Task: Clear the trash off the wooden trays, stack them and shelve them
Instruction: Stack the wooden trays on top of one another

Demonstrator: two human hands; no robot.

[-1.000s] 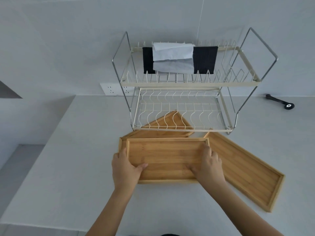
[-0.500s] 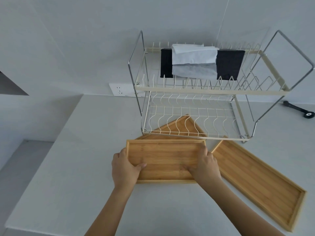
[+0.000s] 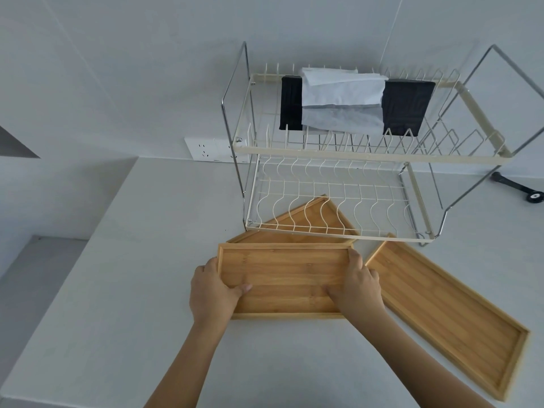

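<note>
Since the earlier frame, my view has swung left and the tray in my hands has stayed put between my palms, its nearer rim on the counter. My left hand (image 3: 212, 293) clamps the short left end of the rectangular bamboo tray (image 3: 284, 278), thumb lying inside on the floor of it; my right hand (image 3: 357, 285) grips the short right end likewise. No trash shows on it. Just behind it, a second bamboo tray (image 3: 297, 228) lies angled, its far corner tucked under the lower tier of the white wire dish rack (image 3: 335, 201). A third, longer bamboo tray (image 3: 447, 313) lies slanted to my right, near but apart from my right hand. On the rack's upper tier rests a black cloth with white paper (image 3: 343, 101) draped over it. Risks, as I judge them: lifting the held tray forward may knock the rack's front rail; pulling the tucked tray out may drag or tip the light rack; uneven stacking on the white countertop (image 3: 117, 290) may let rims slip.
</note>
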